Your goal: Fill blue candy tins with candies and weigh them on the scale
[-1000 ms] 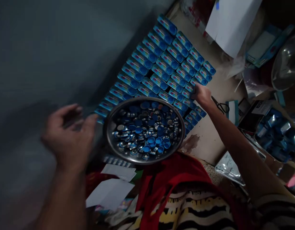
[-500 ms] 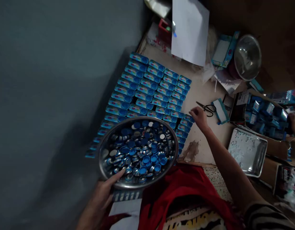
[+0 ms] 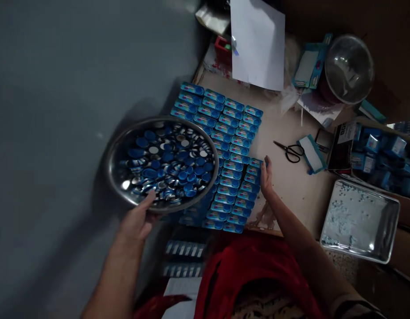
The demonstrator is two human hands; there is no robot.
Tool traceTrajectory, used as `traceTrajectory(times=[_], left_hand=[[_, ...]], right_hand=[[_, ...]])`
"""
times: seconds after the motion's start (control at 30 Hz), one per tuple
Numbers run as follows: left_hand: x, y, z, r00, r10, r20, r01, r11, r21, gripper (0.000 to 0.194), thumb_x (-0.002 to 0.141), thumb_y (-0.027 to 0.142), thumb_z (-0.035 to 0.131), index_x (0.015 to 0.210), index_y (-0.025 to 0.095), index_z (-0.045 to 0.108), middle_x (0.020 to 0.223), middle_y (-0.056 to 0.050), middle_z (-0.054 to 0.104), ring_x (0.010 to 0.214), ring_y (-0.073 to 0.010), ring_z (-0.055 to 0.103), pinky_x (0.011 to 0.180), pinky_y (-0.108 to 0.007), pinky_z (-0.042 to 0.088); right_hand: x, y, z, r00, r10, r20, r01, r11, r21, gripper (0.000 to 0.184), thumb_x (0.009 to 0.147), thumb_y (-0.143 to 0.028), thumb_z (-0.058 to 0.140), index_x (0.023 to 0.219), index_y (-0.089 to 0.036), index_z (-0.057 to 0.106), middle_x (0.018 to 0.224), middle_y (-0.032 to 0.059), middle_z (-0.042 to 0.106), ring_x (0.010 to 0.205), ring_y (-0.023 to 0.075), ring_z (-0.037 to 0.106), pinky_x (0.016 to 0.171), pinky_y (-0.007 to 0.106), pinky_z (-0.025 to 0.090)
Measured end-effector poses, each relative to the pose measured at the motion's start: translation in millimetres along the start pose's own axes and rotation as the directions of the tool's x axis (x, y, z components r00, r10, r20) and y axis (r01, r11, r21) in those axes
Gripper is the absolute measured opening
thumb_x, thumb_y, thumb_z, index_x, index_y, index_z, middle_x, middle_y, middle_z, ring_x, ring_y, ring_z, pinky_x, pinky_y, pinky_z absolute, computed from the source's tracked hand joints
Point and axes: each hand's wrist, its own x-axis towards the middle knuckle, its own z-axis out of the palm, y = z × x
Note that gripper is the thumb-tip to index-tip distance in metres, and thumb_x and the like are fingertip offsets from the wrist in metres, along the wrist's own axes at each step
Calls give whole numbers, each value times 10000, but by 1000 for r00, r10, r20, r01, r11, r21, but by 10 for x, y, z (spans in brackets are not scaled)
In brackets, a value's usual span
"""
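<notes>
My left hand (image 3: 142,218) grips the near rim of a round steel bowl (image 3: 112,177), its thumb over the inside. Many small round blue and silver caps (image 3: 188,175) fill the bowl, which hangs tilted above the left part of the table. Beneath and beside it, small flat blue packs (image 3: 229,181) lie in close rows, some hidden by the bowl. My right hand (image 3: 266,178) is open, fingers stretched out, its palm side against the right edge of the pack rows.
Scissors (image 3: 289,150) lie on the table (image 3: 284,195) right of the packs, near a blue-and-white card box (image 3: 311,154). Farther right stand a metal tray (image 3: 366,221) with tiny pieces and a carton of blue packs (image 3: 374,146). A steel bowl (image 3: 349,71) stands behind; a wall (image 3: 58,88) runs left.
My left hand has carried the bowl left and away from me, uncovering near pack rows. My right hand has gone from bent fingers at the rows' edge to stretched fingers along it.
</notes>
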Motion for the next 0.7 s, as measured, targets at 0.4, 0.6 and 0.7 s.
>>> traceTrajectory(times=[0.4, 0.6, 0.7], left_hand=[[-1502, -615, 1587, 514, 837, 188, -736, 317, 599, 437, 1086, 492, 542, 1348, 215, 754, 1390, -211, 785, 1375, -386, 725, 1261, -588, 500], [-779, 20, 2490, 549, 769, 327, -701, 210, 682, 648, 1146, 492, 446, 1690, 151, 537, 1823, -228, 381, 1747, -456, 260, 1381, -742, 212], [-572, 142, 2502, 524, 756, 392, -723, 151, 675, 633, 1140, 508, 492, 1683, 190, 559, 1838, -204, 363, 1762, -446, 219, 1397, -741, 147]], right_hand=[[955, 41, -1727, 958, -185, 221, 284, 727, -625, 481, 1009, -219, 570, 1463, -115, 695, 1647, 274, 561, 1509, 421, 454, 1274, 607, 336], [1296, 68, -1711, 925, -153, 348, 380, 351, -856, 555, 1102, -131, 311, 1526, -135, 669, 1389, 281, 698, 1316, 407, 593, 1110, 557, 378], [1332, 67, -1639, 942, -113, 315, 333, 389, -859, 527, 1074, -88, 345, 1501, -129, 650, 1344, 252, 749, 1232, 367, 667, 1128, 541, 368]])
